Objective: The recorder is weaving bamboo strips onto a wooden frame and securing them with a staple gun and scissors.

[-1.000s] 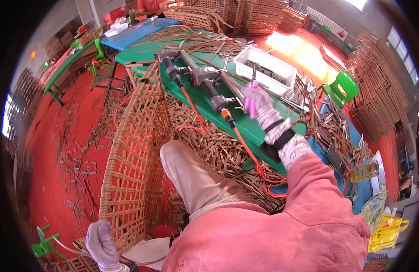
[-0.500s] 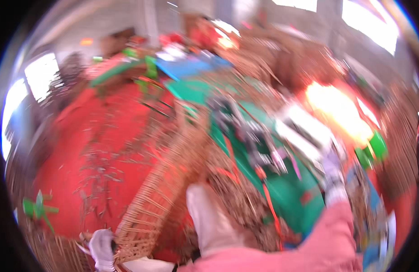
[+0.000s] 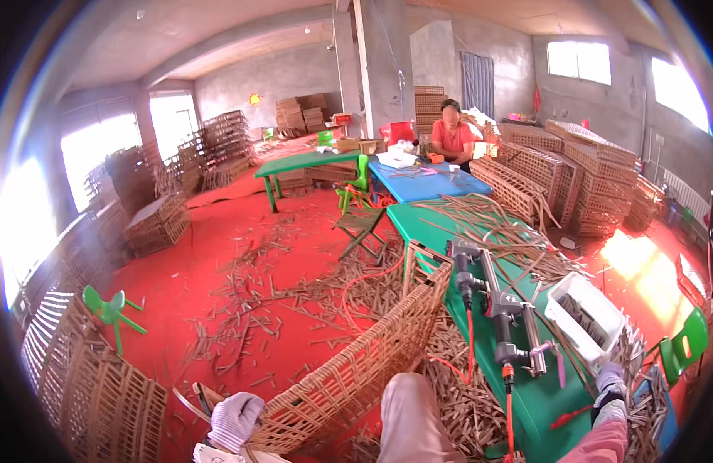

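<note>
A long woven wicker basket leans at an angle across my lap, its far end beside the green table. My left hand, in a pale striped glove, has its fingers curled at the basket's near end. A curved wooden strip shows just behind that hand. My right hand, also gloved, is beside the near corner of a white plastic bin holding small dark pieces. Its fingers are too unclear to read. Two dark air-powered tools with orange hoses lie on the green table.
Across the blue table sits a person in a red top. Thin wooden strips cover part of the green table, and cut scraps litter the red floor. Wicker stacks and green chairs stand around.
The blurred view has steadied and swung, bringing more of the room into sight. My left hand remains at the basket's end. My right hand appears lower, still near the white bin.
</note>
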### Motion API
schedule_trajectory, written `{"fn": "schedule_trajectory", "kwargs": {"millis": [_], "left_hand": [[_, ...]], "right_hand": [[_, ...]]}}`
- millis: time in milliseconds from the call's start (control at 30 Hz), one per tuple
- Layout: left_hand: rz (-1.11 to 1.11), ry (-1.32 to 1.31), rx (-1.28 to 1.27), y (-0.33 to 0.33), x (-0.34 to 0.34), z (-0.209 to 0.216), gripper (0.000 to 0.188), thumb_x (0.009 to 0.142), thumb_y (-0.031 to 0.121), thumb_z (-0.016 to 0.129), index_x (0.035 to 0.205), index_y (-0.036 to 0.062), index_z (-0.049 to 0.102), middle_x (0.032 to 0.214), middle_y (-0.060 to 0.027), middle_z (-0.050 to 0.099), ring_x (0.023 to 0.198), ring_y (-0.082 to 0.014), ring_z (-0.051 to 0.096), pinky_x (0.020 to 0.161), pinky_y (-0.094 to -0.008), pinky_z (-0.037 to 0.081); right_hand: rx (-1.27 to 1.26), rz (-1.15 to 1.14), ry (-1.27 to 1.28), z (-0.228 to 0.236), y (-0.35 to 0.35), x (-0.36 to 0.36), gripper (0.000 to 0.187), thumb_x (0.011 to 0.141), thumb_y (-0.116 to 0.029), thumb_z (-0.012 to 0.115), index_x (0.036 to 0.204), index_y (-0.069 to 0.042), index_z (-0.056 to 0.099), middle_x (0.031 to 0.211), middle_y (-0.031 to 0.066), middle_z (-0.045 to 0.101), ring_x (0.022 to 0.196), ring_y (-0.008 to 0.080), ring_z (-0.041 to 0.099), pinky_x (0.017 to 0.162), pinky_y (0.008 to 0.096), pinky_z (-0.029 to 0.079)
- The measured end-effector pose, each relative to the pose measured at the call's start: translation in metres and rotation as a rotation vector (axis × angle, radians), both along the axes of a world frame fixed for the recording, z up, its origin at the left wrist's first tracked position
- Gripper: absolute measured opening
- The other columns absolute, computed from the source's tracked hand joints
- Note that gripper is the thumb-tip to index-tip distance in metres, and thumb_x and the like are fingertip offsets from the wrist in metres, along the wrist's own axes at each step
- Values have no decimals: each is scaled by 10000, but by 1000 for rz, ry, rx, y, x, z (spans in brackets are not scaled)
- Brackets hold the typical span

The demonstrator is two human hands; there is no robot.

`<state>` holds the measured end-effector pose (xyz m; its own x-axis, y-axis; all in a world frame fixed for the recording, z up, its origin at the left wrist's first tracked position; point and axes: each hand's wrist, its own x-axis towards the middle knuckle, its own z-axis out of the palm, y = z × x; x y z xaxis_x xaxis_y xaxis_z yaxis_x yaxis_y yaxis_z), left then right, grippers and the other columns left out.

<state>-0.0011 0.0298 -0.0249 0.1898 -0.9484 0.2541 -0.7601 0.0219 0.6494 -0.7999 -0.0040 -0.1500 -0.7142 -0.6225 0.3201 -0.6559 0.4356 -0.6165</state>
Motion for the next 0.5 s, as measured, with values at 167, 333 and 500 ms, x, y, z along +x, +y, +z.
{"fn": "schedule_trajectory", "kwargs": {"millis": [167, 333, 500], "left_hand": [[-54, 20, 32, -13, 10, -3, 192, 843, 221, 601, 813, 39, 654, 652, -137, 620, 653, -281, 644, 591, -345, 497], [-201, -162, 162, -11, 9, 26, 311, 810, 350, 626, 941, 67, 635, 792, -121, 651, 774, -313, 634, 687, -377, 497], [-144, -334, 416, 26, 31, 25, 389, 818, 464, 573, 931, 94, 609, 801, -109, 661, 792, -304, 645, 673, -400, 505]], "right_hand": [[-109, 38, -63, -16, 15, -3, 410, 900, -312, 441, 1177, -25, 533, 1140, 184, 564, 1078, 302, 530, 944, 371, 394], [-294, 194, -129, -23, 9, -12, 399, 914, -274, 438, 1216, -24, 512, 1185, 187, 545, 1116, 289, 512, 965, 360, 380], [-566, 458, -197, -2, 34, -47, 394, 925, -243, 436, 1247, -22, 494, 1222, 189, 529, 1146, 278, 497, 983, 351, 369]]}}
